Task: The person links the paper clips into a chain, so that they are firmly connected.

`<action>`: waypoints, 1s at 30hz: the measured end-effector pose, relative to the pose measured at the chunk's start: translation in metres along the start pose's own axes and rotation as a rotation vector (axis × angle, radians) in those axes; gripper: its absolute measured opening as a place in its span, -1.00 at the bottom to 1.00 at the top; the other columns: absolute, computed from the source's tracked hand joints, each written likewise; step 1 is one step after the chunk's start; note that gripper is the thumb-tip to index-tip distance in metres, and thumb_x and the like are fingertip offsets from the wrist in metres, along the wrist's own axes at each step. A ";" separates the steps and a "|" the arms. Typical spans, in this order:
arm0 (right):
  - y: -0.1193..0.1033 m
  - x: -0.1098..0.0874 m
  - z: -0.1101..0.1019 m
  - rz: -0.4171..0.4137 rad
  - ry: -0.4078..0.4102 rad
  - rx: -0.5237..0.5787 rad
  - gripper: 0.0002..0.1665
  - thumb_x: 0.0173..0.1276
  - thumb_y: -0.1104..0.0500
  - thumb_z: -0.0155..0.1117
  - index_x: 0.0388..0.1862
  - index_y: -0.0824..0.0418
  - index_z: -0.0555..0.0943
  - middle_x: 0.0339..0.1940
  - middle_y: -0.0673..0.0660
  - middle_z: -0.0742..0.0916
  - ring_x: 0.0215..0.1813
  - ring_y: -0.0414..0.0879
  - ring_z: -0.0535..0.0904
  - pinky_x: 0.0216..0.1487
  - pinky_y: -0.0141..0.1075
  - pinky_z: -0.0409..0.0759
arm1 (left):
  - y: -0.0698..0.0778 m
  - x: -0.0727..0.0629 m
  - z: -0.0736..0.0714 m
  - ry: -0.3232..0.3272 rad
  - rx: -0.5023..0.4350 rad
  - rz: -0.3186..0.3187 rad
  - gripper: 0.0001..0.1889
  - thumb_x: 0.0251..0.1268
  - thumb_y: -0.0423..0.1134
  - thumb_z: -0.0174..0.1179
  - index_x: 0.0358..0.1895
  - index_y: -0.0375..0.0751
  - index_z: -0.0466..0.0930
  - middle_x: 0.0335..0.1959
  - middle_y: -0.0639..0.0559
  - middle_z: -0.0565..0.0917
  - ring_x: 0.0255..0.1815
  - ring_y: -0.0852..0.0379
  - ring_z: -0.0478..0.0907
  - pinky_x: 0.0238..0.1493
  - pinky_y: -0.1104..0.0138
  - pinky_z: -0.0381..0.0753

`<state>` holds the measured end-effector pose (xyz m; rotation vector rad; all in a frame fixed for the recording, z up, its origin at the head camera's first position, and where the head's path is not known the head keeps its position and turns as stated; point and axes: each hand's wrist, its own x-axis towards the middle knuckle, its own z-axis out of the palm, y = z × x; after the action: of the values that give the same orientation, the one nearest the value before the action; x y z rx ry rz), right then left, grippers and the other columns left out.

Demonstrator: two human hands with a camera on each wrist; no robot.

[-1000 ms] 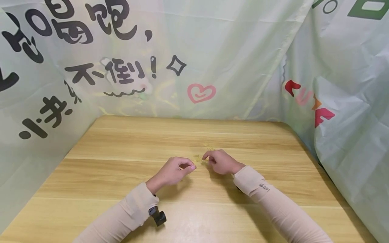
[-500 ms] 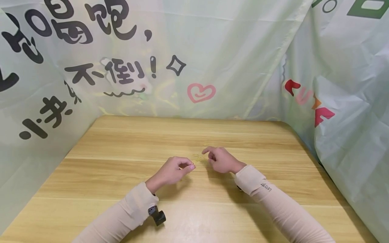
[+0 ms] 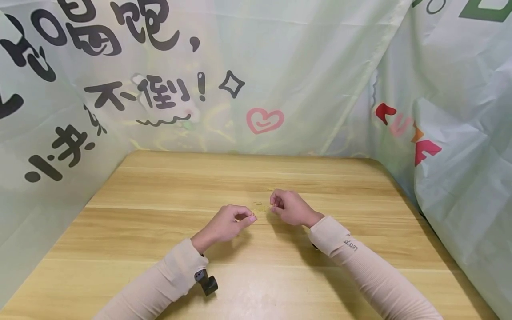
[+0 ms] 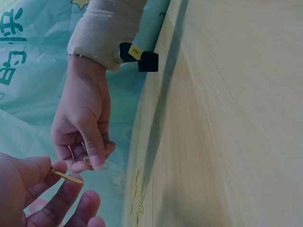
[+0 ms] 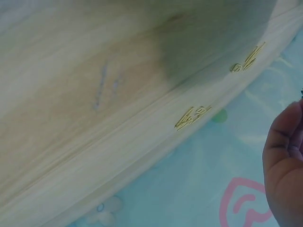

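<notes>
My left hand pinches a gold paper clip between thumb and fingers, above the middle of the table. Across from it, my right hand holds another paper clip at its fingertips, seen in the left wrist view. The two hands are apart. Several gold paper clips lie on the wood between and beyond them; in the right wrist view they form two loose clusters, one cluster nearer the frame's middle and another cluster at upper right. What the right fingers hold is out of sight in the right wrist view.
A wooden table fills the workspace. Pale green printed cloth hangs behind it and along both sides. A small black wrist camera is strapped to the left sleeve.
My right hand has risen slightly from the paper clips, and its fingers, extended half a second ago, have closed into a pinch on one. The left hand has barely moved.
</notes>
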<state>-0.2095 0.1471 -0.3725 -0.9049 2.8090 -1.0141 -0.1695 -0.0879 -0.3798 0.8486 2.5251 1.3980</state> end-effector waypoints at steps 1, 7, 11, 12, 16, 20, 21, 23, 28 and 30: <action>0.000 0.000 0.000 -0.003 0.006 0.002 -0.80 0.26 0.38 0.35 -0.39 0.20 0.49 -0.57 -0.04 0.55 -0.53 -0.22 0.41 -0.52 -0.38 0.42 | 0.000 0.000 0.000 0.000 -0.002 -0.003 -0.77 0.45 -0.18 0.12 -0.22 -0.23 0.71 -0.23 -0.03 0.72 -0.13 0.09 0.61 0.00 0.09 0.56; -0.001 0.000 -0.001 -0.012 0.001 0.019 -0.89 0.37 0.39 0.20 -0.15 0.34 0.58 -0.61 0.00 0.48 -0.61 -0.25 0.29 -0.54 -0.37 0.35 | 0.002 0.000 -0.001 -0.006 -0.003 -0.006 -0.77 0.45 -0.19 0.11 -0.21 -0.24 0.71 -0.22 -0.04 0.72 -0.12 0.08 0.61 0.02 0.07 0.55; 0.000 0.001 0.000 -0.020 -0.016 0.031 -0.76 0.44 0.40 0.08 0.01 0.40 0.60 -0.46 0.14 0.57 -0.53 -0.20 0.32 -0.45 -0.33 0.41 | 0.002 0.000 0.000 -0.006 -0.008 -0.015 -0.78 0.45 -0.20 0.11 -0.20 -0.24 0.70 -0.22 -0.04 0.72 -0.12 0.08 0.61 0.02 0.06 0.55; 0.000 0.001 0.000 -0.026 -0.012 0.029 -0.79 0.44 0.39 0.09 -0.03 0.38 0.61 -0.43 0.15 0.59 -0.50 -0.18 0.35 -0.43 -0.32 0.43 | 0.002 0.000 0.000 -0.005 -0.010 -0.015 -0.78 0.45 -0.19 0.11 -0.20 -0.24 0.71 -0.22 -0.04 0.72 -0.12 0.08 0.61 0.02 0.06 0.55; 0.000 0.000 0.000 -0.056 0.032 0.020 -0.91 0.36 0.35 0.24 -0.18 0.33 0.64 -0.47 0.03 0.59 -0.47 -0.17 0.40 -0.42 -0.32 0.45 | 0.001 0.000 0.000 -0.003 -0.011 -0.013 -0.77 0.45 -0.19 0.11 -0.19 -0.25 0.71 -0.20 -0.05 0.72 -0.11 0.07 0.61 0.03 0.07 0.55; -0.003 -0.001 -0.001 -0.056 0.066 0.036 -0.86 0.28 0.30 0.37 -0.20 0.31 0.67 -0.52 -0.06 0.60 -0.48 -0.16 0.47 -0.45 -0.34 0.49 | 0.000 0.000 -0.001 0.001 -0.002 -0.007 -0.76 0.46 -0.18 0.11 -0.19 -0.25 0.71 -0.19 -0.06 0.72 -0.10 0.05 0.61 0.03 0.05 0.55; -0.004 -0.001 -0.001 -0.047 0.070 0.041 -0.85 0.28 0.30 0.37 -0.18 0.32 0.68 -0.49 -0.06 0.63 -0.47 -0.13 0.51 -0.44 -0.34 0.51 | 0.000 0.000 -0.001 0.002 -0.001 -0.007 -0.76 0.46 -0.18 0.11 -0.19 -0.25 0.70 -0.19 -0.06 0.72 -0.10 0.05 0.61 0.04 0.05 0.55; -0.005 -0.001 -0.002 -0.025 0.070 0.064 -0.81 0.30 0.30 0.34 -0.12 0.34 0.68 -0.43 0.02 0.70 -0.44 -0.05 0.57 -0.42 -0.33 0.55 | -0.001 0.000 0.000 0.006 0.001 -0.004 -0.76 0.46 -0.17 0.10 -0.20 -0.25 0.71 -0.20 -0.07 0.72 -0.11 0.06 0.61 0.04 0.05 0.55; -0.007 -0.002 -0.002 -0.003 0.080 0.108 -0.78 0.36 0.35 0.26 -0.04 0.39 0.63 -0.28 0.22 0.76 -0.32 0.00 0.68 -0.34 -0.32 0.60 | -0.002 0.001 0.001 0.018 0.002 -0.020 -0.76 0.46 -0.17 0.10 -0.20 -0.23 0.70 -0.20 -0.05 0.72 -0.14 0.10 0.61 0.01 0.12 0.56; -0.007 -0.002 -0.002 -0.007 0.092 0.127 -0.80 0.35 0.37 0.25 -0.06 0.39 0.61 -0.28 0.25 0.76 -0.31 -0.05 0.69 -0.33 -0.33 0.61 | -0.002 0.001 0.002 0.022 -0.003 -0.036 -0.75 0.48 -0.17 0.08 -0.19 -0.23 0.69 -0.21 -0.04 0.71 -0.16 0.13 0.60 -0.03 0.14 0.57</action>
<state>-0.2050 0.1447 -0.3665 -0.8772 2.7767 -1.2507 -0.1706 -0.0867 -0.3824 0.7879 2.5409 1.4073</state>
